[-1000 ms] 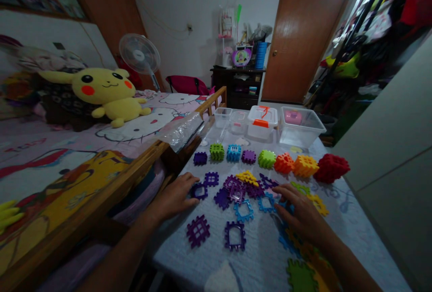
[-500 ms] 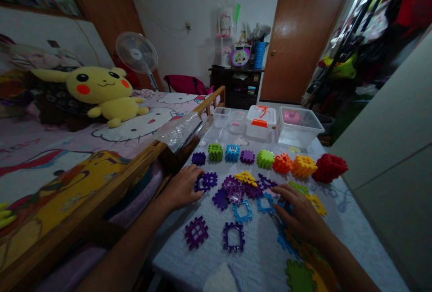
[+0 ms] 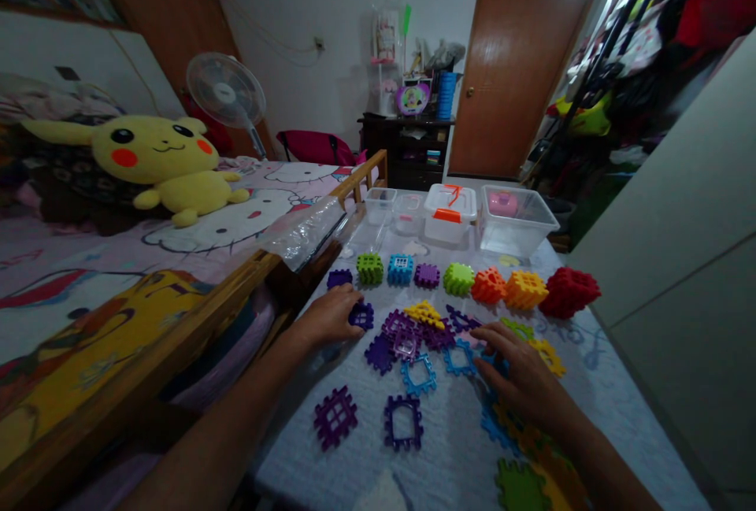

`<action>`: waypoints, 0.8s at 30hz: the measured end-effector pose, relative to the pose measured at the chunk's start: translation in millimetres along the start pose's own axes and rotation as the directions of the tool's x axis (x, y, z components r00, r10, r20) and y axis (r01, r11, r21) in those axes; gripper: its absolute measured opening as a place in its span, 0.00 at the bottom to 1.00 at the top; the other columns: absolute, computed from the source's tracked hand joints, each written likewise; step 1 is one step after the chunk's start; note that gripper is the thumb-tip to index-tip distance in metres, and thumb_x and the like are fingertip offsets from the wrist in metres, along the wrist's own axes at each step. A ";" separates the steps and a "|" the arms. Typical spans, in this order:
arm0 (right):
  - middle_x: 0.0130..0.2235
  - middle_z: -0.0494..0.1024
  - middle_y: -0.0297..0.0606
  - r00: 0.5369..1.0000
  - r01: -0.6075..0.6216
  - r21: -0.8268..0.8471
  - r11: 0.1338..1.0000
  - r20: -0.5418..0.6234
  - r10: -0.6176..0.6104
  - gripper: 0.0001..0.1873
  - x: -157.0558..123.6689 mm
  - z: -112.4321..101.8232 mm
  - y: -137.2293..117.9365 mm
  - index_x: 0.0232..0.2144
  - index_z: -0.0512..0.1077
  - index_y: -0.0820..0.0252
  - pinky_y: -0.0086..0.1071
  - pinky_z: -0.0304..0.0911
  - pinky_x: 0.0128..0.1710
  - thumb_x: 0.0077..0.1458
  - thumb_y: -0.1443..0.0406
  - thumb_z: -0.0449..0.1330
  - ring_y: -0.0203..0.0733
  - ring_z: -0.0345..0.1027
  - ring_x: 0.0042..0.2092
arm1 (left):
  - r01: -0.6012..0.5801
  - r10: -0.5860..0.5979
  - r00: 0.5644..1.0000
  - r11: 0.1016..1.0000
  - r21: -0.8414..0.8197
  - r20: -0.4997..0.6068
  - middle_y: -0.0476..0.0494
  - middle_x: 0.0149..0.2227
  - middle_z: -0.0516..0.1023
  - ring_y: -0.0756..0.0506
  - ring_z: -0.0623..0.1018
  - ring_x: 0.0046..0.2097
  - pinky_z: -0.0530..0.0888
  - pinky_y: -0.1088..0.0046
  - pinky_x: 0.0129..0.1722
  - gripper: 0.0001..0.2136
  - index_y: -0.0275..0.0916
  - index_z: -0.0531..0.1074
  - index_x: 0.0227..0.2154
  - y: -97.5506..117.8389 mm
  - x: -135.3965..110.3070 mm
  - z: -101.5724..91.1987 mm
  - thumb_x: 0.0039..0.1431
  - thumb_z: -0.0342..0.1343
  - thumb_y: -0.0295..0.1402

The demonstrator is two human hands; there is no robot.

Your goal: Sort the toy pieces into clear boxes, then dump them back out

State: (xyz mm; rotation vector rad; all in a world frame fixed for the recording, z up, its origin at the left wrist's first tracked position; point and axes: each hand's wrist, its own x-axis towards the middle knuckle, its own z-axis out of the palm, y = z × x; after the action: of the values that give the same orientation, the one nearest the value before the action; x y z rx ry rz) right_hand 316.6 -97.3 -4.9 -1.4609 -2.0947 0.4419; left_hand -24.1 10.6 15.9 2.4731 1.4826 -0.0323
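Observation:
My left hand (image 3: 331, 316) is at the left of the table, with thumb and fingers closed around a dark purple window-pattern building tile (image 3: 362, 316). Part of the tile is hidden by the fingers. Fingers apart, my right hand (image 3: 515, 365) hovers over or rests near blue tiles; a blue frame tile (image 3: 459, 357) lies just left of its fingertips. Between the hands is a loose pile of purple tiles (image 3: 406, 343) with a yellow triangular stack (image 3: 424, 312) on it. Closer to me lie a purple window tile (image 3: 335, 417) and a dark purple frame tile (image 3: 404, 422).
Behind the hands runs a row of colour-sorted tile stacks, from a green stack (image 3: 370, 268) to a red stack (image 3: 570, 292). Clear plastic boxes (image 3: 513, 231) stand at the far end. A wooden bed rail (image 3: 236, 290) borders the left; green tiles (image 3: 520, 486) lie near right.
My left hand has closed over the dark purple tiles, covering more of them. My right hand has barely shifted. The whole view has swung slightly to the right.

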 end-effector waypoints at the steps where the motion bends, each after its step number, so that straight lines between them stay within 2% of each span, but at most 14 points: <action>1: 0.49 0.75 0.45 1.000 0.001 0.000 1.000 0.001 -0.001 0.15 0.0 0.0 0.3 0.48 0.71 0.57 0.42 0.72 0.44 0.59 0.62 0.56 0.46 0.74 0.44 | -0.003 0.003 1.000 1.000 0.007 0.002 0.37 0.47 0.72 0.37 0.72 0.51 0.68 0.63 0.51 0.22 0.37 0.71 0.47 0.2 0.5 0.4 0.47 0.62 0.38; 12: 0.50 0.75 0.45 1.000 -0.014 -0.012 1.000 0.001 0.014 0.15 0.5 -0.4 1.0 0.48 0.72 0.56 0.41 0.71 0.44 0.59 0.63 0.56 0.46 0.74 0.45 | -0.072 0.072 0.997 0.996 0.058 0.009 0.38 0.43 0.76 0.38 0.74 0.47 0.70 0.65 0.48 0.17 0.38 0.75 0.40 7.3 2.6 -6.6 0.46 0.61 0.38; 20: 0.50 0.75 0.44 1.000 -0.001 0.003 1.000 -0.015 0.001 0.15 -1.5 0.0 1.4 0.49 0.71 0.55 0.42 0.71 0.47 0.59 0.63 0.56 0.47 0.73 0.47 | -0.099 0.098 0.995 0.995 0.031 0.029 0.39 0.46 0.76 0.38 0.74 0.49 0.70 0.66 0.48 0.21 0.41 0.75 0.45 0.7 3.4 -5.8 0.46 0.63 0.40; 24: 0.50 0.75 0.44 1.000 -0.014 0.008 1.000 -0.015 0.014 0.15 -1.1 -1.7 -0.6 0.48 0.71 0.55 0.43 0.71 0.48 0.59 0.63 0.56 0.48 0.73 0.48 | -0.114 0.113 0.993 0.993 0.030 0.033 0.40 0.45 0.77 0.38 0.75 0.47 0.71 0.66 0.46 0.20 0.41 0.76 0.43 -0.9 7.2 -5.3 0.44 0.64 0.39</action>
State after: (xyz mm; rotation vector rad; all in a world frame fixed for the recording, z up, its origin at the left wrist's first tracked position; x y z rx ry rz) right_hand 317.4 -98.6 -3.5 -1.4704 -2.0704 0.4428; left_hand -22.0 18.5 19.7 2.5654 1.3372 -0.0736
